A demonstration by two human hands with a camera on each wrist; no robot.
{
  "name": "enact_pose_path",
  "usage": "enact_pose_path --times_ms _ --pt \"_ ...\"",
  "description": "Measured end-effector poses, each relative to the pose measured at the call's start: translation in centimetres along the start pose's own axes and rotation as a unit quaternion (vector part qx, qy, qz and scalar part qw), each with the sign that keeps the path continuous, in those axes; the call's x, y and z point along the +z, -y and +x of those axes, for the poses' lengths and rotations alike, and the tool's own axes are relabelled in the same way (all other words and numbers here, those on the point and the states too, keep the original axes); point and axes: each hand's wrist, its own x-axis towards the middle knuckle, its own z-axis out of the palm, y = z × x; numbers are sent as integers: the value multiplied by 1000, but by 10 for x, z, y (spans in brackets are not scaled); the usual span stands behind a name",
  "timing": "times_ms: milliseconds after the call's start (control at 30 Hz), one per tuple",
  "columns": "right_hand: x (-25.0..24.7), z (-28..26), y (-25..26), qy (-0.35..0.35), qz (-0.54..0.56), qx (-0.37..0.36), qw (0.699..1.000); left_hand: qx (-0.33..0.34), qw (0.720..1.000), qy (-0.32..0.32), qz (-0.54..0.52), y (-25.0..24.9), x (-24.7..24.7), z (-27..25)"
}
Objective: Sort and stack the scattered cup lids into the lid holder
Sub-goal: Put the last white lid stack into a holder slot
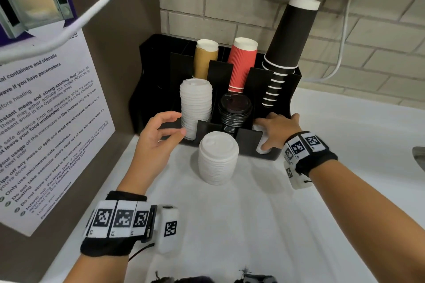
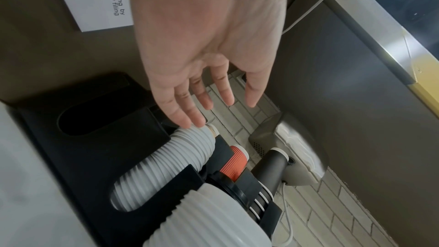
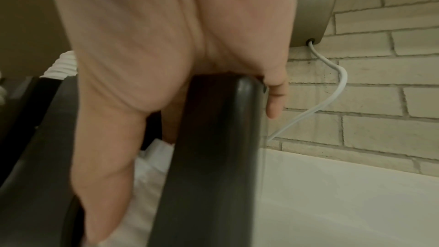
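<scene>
The black lid holder (image 1: 249, 142) stands at the back of the white counter. Its left front slot holds a tall stack of white lids (image 1: 195, 108), its middle slot a stack of black lids (image 1: 234, 110). A loose stack of white lids (image 1: 218, 161) stands on the counter just in front. My left hand (image 1: 178, 124) hovers relaxed and empty beside the left slot's stack (image 2: 166, 161). My right hand (image 1: 273, 131) reaches into the right front slot. Its thumb rests on the white lids (image 1: 262, 150) there, and its little finger lies over the holder's outer wall (image 3: 213, 138).
Tan cups (image 1: 205, 60), red cups (image 1: 242, 64) and a tall stack of black cups (image 1: 285, 53) fill the rear slots. A brown panel with a printed notice (image 1: 46, 122) closes off the left. A brick wall and a white cable (image 1: 340, 60) lie behind.
</scene>
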Motion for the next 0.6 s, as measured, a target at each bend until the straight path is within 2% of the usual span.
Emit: enact_pose_path --times_ms 133,300,600 --pt "4 -3 1 -24 -3 -5 1000 0 1000 0 0 -1 1 0" --pt "14 -9 6 -98 5 -5 995 0 1000 3 2 0 2 -1" --pt "24 -15 13 -136 23 8 990 -4 1000 9 -4 1 5 1"
